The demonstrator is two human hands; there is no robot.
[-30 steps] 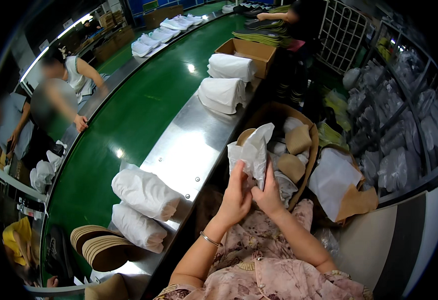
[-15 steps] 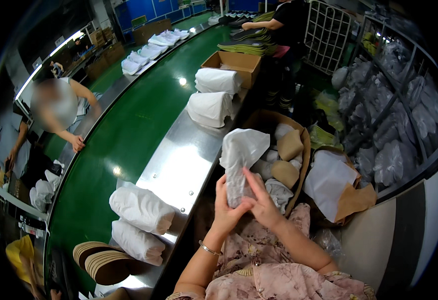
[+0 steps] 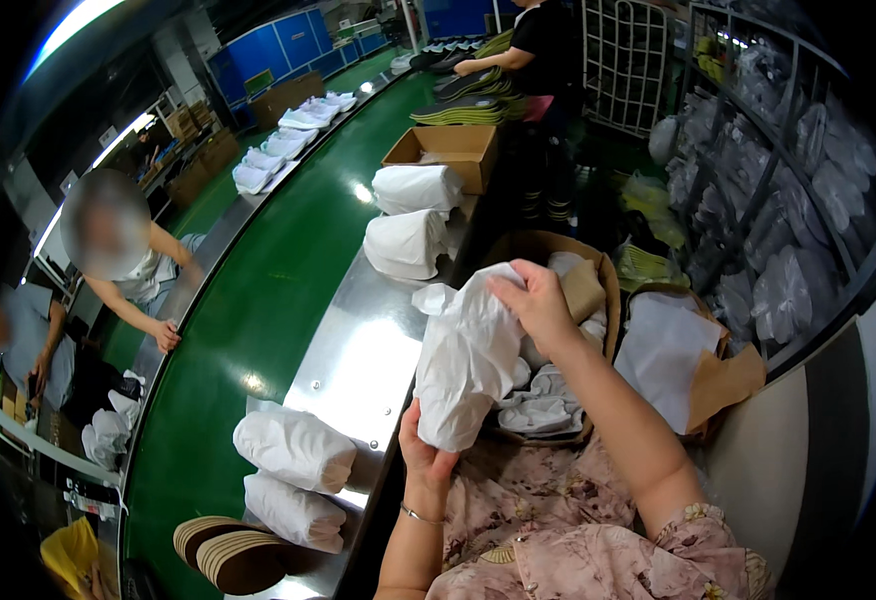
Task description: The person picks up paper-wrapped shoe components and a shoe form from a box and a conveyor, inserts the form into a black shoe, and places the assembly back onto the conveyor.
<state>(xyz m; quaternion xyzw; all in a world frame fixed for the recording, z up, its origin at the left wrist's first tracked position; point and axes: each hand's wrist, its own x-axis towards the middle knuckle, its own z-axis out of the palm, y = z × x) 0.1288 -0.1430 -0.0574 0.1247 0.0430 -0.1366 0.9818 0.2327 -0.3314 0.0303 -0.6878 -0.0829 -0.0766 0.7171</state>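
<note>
I hold a white paper-wrapped bundle (image 3: 466, 360) upright in front of me. My left hand (image 3: 424, 452) grips its lower end from below. My right hand (image 3: 532, 300) pinches the loose paper at its top. Just behind the bundle stands a round brown basket (image 3: 610, 268) with crumpled white paper and tan pieces inside. Two finished white wrapped bundles (image 3: 294, 450) lie on the steel ledge (image 3: 358, 350) to my left.
A green conveyor belt (image 3: 258, 270) runs along the steel ledge. More white bundles (image 3: 406, 243) and a cardboard box (image 3: 444, 152) sit farther up. A stack of brown soles (image 3: 228, 553) lies near me. People work across the belt and at its far end. Bagged goods fill racks at right.
I have raised the bundle and turned it upright. My right hand went up to its top while my left hand slid down under its lower end.
</note>
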